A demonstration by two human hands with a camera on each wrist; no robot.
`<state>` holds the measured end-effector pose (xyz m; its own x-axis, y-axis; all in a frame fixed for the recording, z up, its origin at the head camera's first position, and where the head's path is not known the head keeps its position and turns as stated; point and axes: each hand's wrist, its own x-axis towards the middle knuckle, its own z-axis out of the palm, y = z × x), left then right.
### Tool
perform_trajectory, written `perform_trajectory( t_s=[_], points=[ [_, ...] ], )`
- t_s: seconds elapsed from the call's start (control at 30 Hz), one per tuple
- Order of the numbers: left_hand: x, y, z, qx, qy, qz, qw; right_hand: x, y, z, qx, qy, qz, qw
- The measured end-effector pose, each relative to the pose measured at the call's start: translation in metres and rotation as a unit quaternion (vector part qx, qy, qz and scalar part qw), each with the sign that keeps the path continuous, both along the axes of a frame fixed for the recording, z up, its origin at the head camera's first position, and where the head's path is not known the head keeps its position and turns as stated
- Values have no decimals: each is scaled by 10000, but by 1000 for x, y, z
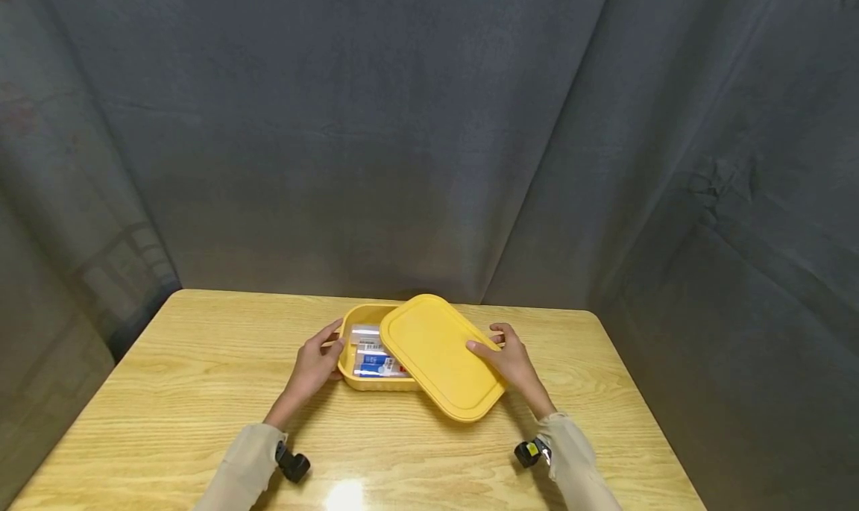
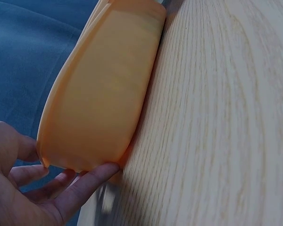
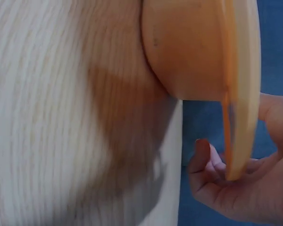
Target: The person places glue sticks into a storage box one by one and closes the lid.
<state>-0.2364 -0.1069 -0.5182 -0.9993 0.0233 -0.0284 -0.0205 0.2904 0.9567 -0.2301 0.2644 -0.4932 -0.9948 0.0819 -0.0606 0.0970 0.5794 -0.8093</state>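
A yellow plastic box sits on the table, with several clear-and-blue packets visible inside. Its yellow lid lies askew and tilted over the right part, hiding what is there. My right hand grips the lid's right edge, thumb on top and fingers curled beneath; the right wrist view shows this edge raised off the box. At the box's left end, my left hand rests spread fingers against the wall. In the left wrist view, those fingertips touch the end wall from rim to base.
The wooden table extends around the box on all sides. Dark grey curtains hang behind it and along both sides. A small black camera is strapped to each wrist.
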Motion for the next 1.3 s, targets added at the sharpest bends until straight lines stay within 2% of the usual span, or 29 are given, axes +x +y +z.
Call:
perform_trajectory(
  t_s=[0.3,0.5,0.6,0.73,0.9,1.03,1.17,1.3],
  points=[
    [-1,-1,2,4,-79,-20,10000,11,10,17,-64,-672,265,9974],
    [0,-1,2,-16,-104,-23,9999,13,18,16,-396,-1138,439,9917],
    [1,0,3,-45,-119,-44,9999,12,20,14,-652,-1235,546,9887],
    [1,1,3,-64,-123,-35,9999,10,19,12,-697,-997,530,9912],
    [0,1,2,-74,-114,-20,9999,8,15,9,-460,-446,169,9978],
    [0,0,1,-82,-135,-32,9999,7,12,4,-295,-46,-76,9995],
    [1,0,1,-71,-130,-54,9999,4,10,0,-429,195,-56,9989],
    [2,0,1,-42,-134,-65,9999,-1,10,-4,-309,365,51,9988]
  ],
)
